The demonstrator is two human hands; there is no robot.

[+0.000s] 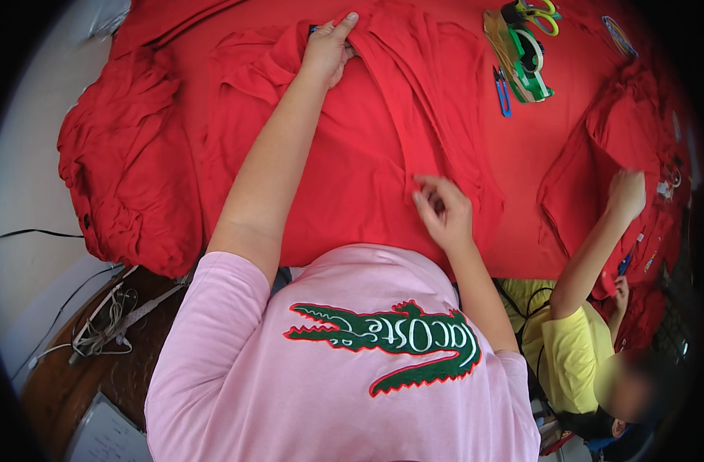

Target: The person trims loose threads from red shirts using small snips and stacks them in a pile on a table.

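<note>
A red garment [329, 162] lies spread and creased in front of me, with a small dark label near its far edge. My left hand [330, 55] reaches to that far part and is closed on the red cloth, thumb on top and fingers partly hidden. Over the garment's near right part hovers my right hand [446, 212]. Its fingers are loosely curled, with thumb and forefinger apart, and no held thing shows in it. Long folds of cloth run between the two hands.
At left sits a bunched red cloth heap [128, 162]. Far right of the garment are yellow-handled scissors [543, 17], a green tape dispenser [530, 77] and blue thread snips [503, 92]. A co-worker in yellow [575, 346] handles red cloth at right. Cables [109, 319] tangle at lower left.
</note>
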